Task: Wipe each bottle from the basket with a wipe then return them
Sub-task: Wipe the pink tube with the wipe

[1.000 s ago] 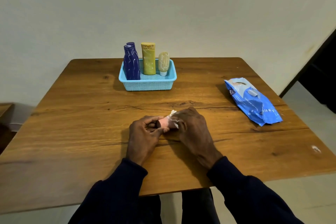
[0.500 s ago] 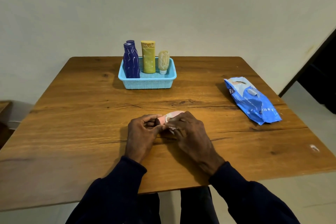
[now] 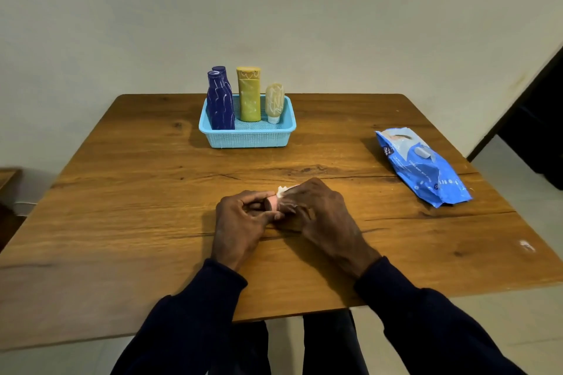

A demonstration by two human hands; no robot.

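Small pink bottle (image 3: pixel 272 203) is lying sideways right between the two hands, low over the table (image 3: pixel 122 207). Left hand (image 3: pixel 240 222) pinches its end with thumb and curled fingers. Right hand (image 3: pixel 326 216) is curled round the rest, with a white wipe (image 3: pixel 284 190) bunched underneath. The blue basket (image 3: pixel 248 138) with the other bottles (image 3: pixel 249 94) sits well past both hands, and the wipes pack (image 3: pixel 423 166) is out beyond the right one.

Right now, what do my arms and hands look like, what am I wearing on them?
Both arms are in dark navy long sleeves; the left sleeve and right sleeve are plain, ending in cuffs at the wrists. The left hand and right hand are bare: no gloves, no ring or watch showing.
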